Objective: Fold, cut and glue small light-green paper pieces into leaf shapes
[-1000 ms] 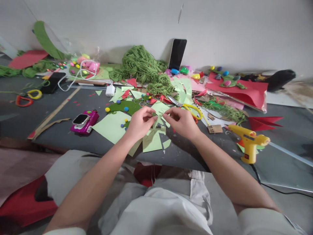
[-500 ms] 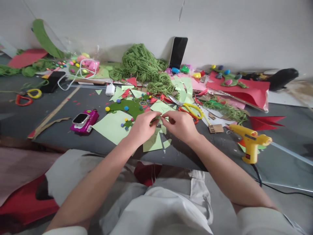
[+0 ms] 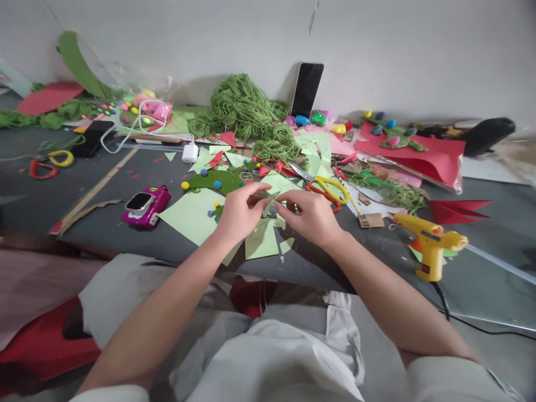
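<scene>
1. Dark grey tabletop (image 3: 103,231): supports the materials.
2. Green yarn pile (image 3: 243,106): far side, centre.
3. Yellow hot glue gun (image 3: 431,245): right side.
4. Scissors (image 3: 333,187): just beyond the right hand (image 3: 310,212).
5. Left hand (image 3: 238,212): fingertips pinch a small light-green piece (image 3: 271,202).
6. Right hand: thumb and forefinger grasp its right side.
7. Small light-green piece: between both hands, over paper scraps (image 3: 262,240).

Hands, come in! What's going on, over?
Left hand, right hand pinching small green piece. Green paper scraps underneath. Scissors just beyond right hand.
</scene>
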### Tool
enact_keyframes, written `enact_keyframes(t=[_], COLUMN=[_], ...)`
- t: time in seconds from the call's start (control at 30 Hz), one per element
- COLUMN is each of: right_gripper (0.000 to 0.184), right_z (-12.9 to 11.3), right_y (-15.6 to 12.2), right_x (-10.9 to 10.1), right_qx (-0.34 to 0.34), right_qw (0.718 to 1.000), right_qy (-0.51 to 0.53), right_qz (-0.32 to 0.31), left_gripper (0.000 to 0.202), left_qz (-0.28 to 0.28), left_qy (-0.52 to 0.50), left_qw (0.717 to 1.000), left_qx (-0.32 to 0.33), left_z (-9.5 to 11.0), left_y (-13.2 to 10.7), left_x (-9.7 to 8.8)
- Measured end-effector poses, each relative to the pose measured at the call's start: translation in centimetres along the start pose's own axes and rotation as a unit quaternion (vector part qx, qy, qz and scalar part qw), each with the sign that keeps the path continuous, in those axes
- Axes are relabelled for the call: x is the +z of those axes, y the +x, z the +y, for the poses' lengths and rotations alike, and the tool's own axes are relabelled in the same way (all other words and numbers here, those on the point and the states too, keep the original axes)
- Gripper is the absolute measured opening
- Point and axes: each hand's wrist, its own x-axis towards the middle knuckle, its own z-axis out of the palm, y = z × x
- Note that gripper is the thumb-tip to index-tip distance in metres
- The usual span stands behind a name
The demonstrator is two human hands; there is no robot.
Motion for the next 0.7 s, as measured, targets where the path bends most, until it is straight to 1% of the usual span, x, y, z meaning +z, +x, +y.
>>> enact_keyframes(t=[0.13,0.23,0.37,0.5,0.6,0.7], right_gripper=[0.016,0.017,0.022,0.025,0.024,0.021], right_z=[-0.1,-0.4,-0.7,-0.5,-0.2,0.1], right_y=[0.1,0.2,0.2,0.1,0.3,0.6], right_x=[-0.2,-0.4,-0.8,-1.0,-1.4,-1.9], right_qx=[0.027,0.036,0.045,0.044,0.03,0.005], right_qw=[0.999,0.999,0.995,0.985,0.982,0.977], right_qy=[0.021,0.036,0.094,0.157,0.174,0.169], right_qz=[0.001,0.006,-0.011,-0.048,-0.073,-0.129], left_gripper=[0.025,0.028,0.032,0.039,0.04,0.038], left_qz=[0.011,0.019,0.037,0.038,0.004,-0.071], left_qy=[-0.067,-0.14,-0.255,-0.322,-0.327,-0.273], left_qw=[0.996,0.986,0.956,0.93,0.929,0.945], left_qx=[-0.054,-0.084,-0.138,-0.175,-0.173,-0.167], left_z=[0.2,0.5,0.8,0.6,0.4,0.4], left_y=[0.2,0.4,0.6,0.8,0.9,0.7], left_x=[-0.2,-0.3,-0.3,-0.5,-0.8,-1.3])
